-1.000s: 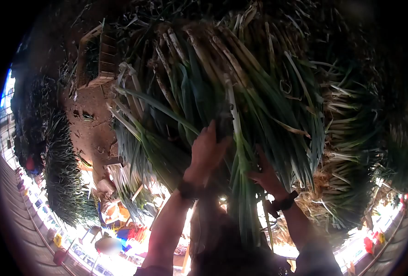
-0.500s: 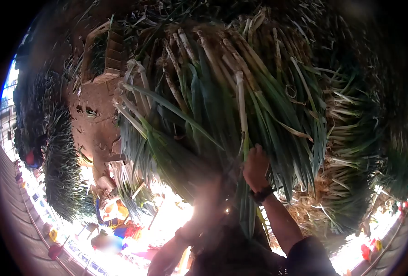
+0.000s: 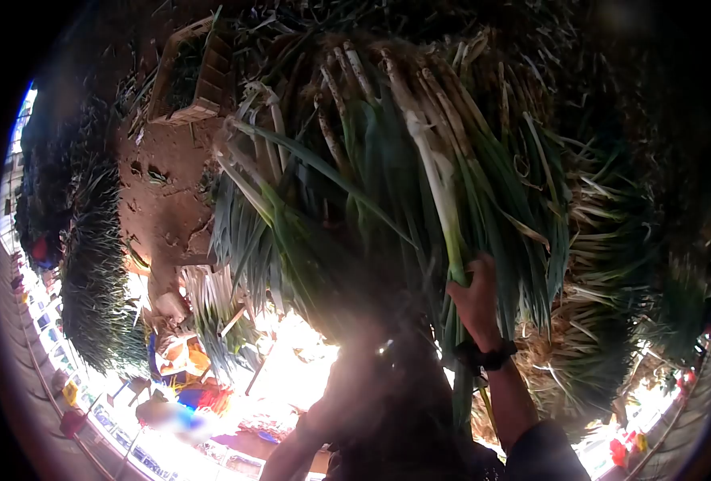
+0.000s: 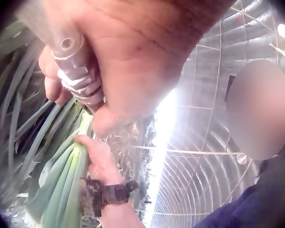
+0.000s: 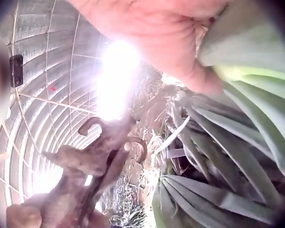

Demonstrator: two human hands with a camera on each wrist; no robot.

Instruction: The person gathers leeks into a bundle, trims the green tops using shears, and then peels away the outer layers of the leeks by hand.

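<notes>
A leek (image 3: 434, 184), its white stalk pointing away and its green leaves hanging toward the body, lies over the pile. My right hand (image 3: 477, 297) grips it where the leaves fan out. The right wrist view shows thumb and fingers curled round the leaf base (image 5: 247, 52). Blurred and dark in the head view, my left hand (image 4: 137, 61) grips what looks like a spray gun with a metal nozzle fitting (image 4: 78, 76). In the right wrist view the gun (image 5: 85, 161) has curved hooks. Loose pale skin flutters along the leek's stalk.
A large pile of leeks (image 3: 347, 176) spreads ahead, roots at the far side. More leeks (image 3: 604, 272) are stacked at right, with a green row (image 3: 99, 280) at left. A crate (image 3: 203, 88) stands on bare soil (image 3: 163, 208). Another person's shoulder (image 4: 261, 204) shows in the left wrist view.
My left hand has drawn back from over the pile toward my body. My right hand has closed round the leek's leaf base and shifted slightly right and up with it.
</notes>
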